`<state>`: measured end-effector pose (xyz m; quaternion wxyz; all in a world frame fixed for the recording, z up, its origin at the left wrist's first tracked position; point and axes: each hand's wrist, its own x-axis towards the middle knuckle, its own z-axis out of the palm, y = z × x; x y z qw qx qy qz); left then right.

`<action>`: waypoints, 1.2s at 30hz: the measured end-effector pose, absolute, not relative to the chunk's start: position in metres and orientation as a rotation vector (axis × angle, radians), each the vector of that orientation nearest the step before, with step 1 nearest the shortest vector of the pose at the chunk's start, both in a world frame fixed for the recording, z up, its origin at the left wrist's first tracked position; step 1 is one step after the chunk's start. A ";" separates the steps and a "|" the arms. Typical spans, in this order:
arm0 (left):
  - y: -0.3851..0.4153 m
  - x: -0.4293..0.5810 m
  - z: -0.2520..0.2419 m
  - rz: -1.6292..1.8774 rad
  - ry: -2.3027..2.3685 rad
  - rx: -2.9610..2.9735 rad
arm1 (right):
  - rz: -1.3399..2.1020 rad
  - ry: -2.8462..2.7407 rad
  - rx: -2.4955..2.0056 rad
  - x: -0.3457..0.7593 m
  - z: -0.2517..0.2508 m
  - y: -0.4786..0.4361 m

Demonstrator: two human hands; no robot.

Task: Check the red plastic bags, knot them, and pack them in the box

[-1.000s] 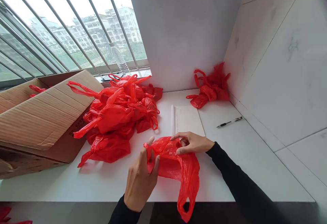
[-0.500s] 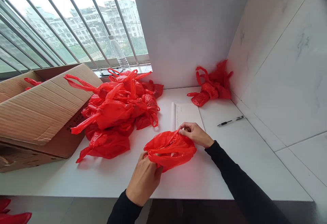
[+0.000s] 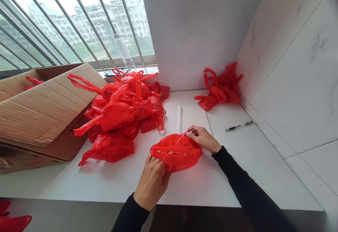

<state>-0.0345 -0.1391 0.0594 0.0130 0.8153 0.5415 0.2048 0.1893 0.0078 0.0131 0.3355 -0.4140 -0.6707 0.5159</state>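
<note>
My right hand point(image 3: 202, 138) pinches the bag point(image 3: 183, 159); how closed my left hand point(image 3: 154, 179) is, I cannot tell; gentle, even tension should avoid tearing.

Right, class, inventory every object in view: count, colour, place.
table: one, white, centre
held bag: one, red, front centre
bag pile: many, red, table's left
corner bags: uncountable, red, back right
box: one, brown, left
boxed plastic: uncountable, red, inside box
lower plastic: uncountable, red, bottom left
notebook: one, white, behind held bag
pen: one, black and clear, right
bottle: one, clear, windowsill
flat item: one, dark, windowsill
left hand: one, held bag's left
right hand: one, pinching held bag
sleeves: two, black, bottom
</note>
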 end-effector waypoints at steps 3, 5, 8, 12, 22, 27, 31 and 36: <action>-0.138 -0.033 0.060 0.611 1.701 2.540 | 1.340 -1.729 -1.102 0.190 0.012 0.009; -0.138 -0.032 0.059 0.595 1.725 2.537 | 1.322 -1.706 -1.119 0.190 0.013 0.009; -0.138 -0.033 0.057 0.576 1.770 2.538 | 1.199 -1.630 -1.047 0.187 0.023 0.001; -0.136 -0.032 0.051 0.560 1.802 2.539 | 1.106 -1.746 -0.730 0.180 0.041 -0.019; -0.125 -0.054 0.046 0.630 2.084 2.387 | 1.087 -2.134 -0.494 0.182 0.045 -0.019; -0.125 -0.059 0.047 0.584 2.102 2.334 | 0.882 -2.343 -0.589 0.178 0.036 -0.019; -0.127 -0.057 0.044 0.516 2.071 2.317 | 0.841 -2.368 -0.617 0.173 0.028 -0.019; -0.129 -0.057 0.038 0.470 2.071 2.317 | 0.871 -2.415 -0.621 0.174 0.025 -0.018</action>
